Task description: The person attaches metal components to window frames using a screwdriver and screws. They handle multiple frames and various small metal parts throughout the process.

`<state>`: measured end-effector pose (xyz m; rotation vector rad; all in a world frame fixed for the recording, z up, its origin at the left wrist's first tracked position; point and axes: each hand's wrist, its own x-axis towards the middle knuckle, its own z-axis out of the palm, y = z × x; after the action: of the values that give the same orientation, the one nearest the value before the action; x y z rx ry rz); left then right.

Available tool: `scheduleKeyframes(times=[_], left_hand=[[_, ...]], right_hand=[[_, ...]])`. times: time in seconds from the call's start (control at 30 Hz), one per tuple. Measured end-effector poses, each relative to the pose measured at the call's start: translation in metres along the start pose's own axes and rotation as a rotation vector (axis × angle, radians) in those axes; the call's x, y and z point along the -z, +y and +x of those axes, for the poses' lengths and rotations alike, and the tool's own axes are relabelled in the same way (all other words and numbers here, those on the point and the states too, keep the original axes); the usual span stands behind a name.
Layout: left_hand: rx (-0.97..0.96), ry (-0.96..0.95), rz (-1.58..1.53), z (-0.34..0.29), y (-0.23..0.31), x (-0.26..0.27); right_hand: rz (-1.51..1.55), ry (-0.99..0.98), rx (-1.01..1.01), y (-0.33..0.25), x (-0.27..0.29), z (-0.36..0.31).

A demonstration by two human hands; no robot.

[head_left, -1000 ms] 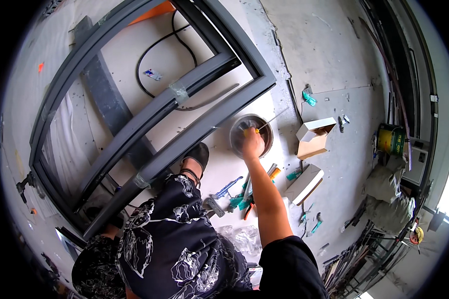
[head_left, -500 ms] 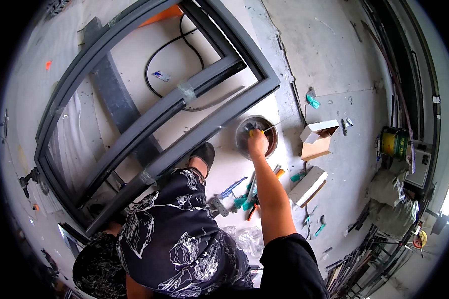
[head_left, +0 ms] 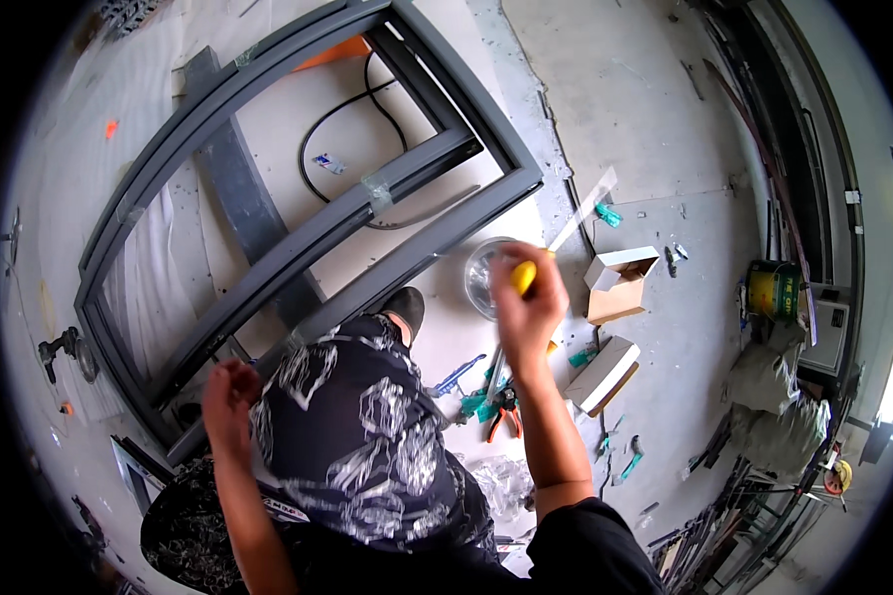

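My right hand [head_left: 534, 307] is closed around the yellow handle of a screwdriver [head_left: 523, 277]. Its shaft points up and to the right, smeared by motion. Just beyond that hand stands a round bowl [head_left: 478, 281], partly covered by it; its contents are too blurred to tell. My left hand [head_left: 230, 409] is beside my left thigh, near the lower corner of a grey window frame [head_left: 422, 248]. The fingers of that hand are loosely bent and apart, with nothing visible in them. The frame lies across the left and centre, with clear tape around its bars.
Pliers [head_left: 506, 416] with orange handles lie below the bowl, near a blue tool [head_left: 458, 375]. An open carton [head_left: 620, 283] and a long white box [head_left: 603, 375] are on the right. A plastic bag [head_left: 506, 486] is by my leg. Metal bars [head_left: 734, 526] are piled lower right.
My right hand has risen out of the bowl toward me, bringing the screwdriver along. My left hand has come up into view beside the window frame.
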<state>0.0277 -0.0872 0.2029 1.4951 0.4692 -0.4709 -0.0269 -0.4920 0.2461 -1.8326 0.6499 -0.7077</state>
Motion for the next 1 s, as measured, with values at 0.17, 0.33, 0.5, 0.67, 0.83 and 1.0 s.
scheduleKeyframes(times=[0.17, 0.33, 0.5, 0.67, 0.83, 1.0], left_hand=[[-0.467, -0.135, 0.024, -0.122, 0.141, -0.07], [-0.588, 0.167, 0.12, -0.22, 0.117, -0.041], [-0.143, -0.019, -0.393, -0.252, 0.092, 0.01], [0.168, -0.258, -0.926, -0.251, 0.049, 0.055], [0.111, -0.516, -1.159, -0.245, 0.035, 0.087], [-0.02, -0.458, -1.142, -0.217, 0.037, 0.086]], right_hand=[[0.218, -0.293, 0.927, -0.19, -0.024, -0.057], [0.252, -0.336, 0.877, -0.263, -0.03, -0.131], [0.305, -0.664, 0.707, -0.266, -0.047, -0.199], [0.249, -0.826, 0.706, -0.257, -0.053, -0.233], [0.146, -0.977, 0.653, -0.265, -0.083, -0.249], [-0.017, -1.04, 0.687, -0.265, -0.11, -0.247]])
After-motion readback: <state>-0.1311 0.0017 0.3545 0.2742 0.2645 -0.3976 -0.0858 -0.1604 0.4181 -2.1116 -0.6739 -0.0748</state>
